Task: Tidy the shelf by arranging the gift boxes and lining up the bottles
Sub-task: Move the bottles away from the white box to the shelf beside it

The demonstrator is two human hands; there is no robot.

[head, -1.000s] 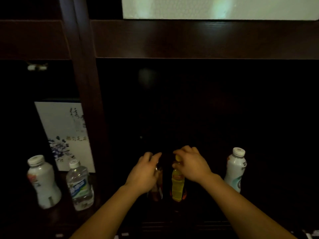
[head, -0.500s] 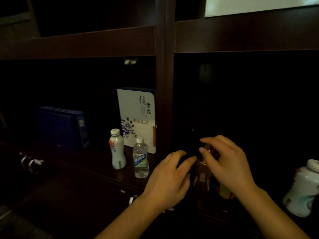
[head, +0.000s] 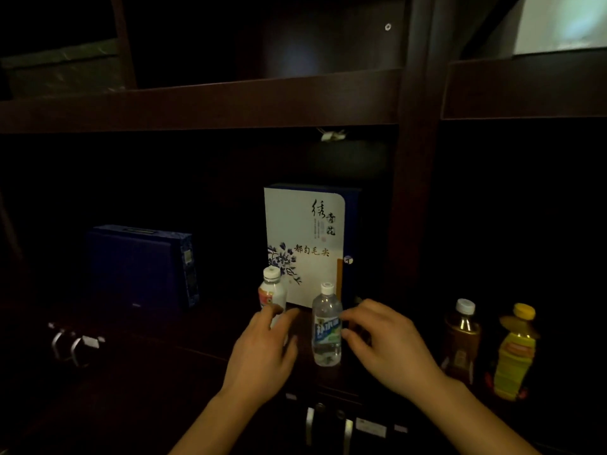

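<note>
A clear water bottle with a white cap stands on the dark shelf between my two hands. My right hand hovers just right of it, fingers apart and curled, nearly touching its label. My left hand is open in front of a white bottle, hiding its lower half. Behind both stands a white gift box with blue flowers. A dark blue gift box stands further left. In the right bay, a brown tea bottle and a yellow bottle stand side by side.
A dark wooden upright post splits the shelf into two bays. A shelf board runs overhead. Metal cabinet handles sit lower left, and more handles lie below my hands.
The view swung left. Both hands left the brown and yellow bottles in the right bay and moved to the left bay, now flanking the clear water bottle.
</note>
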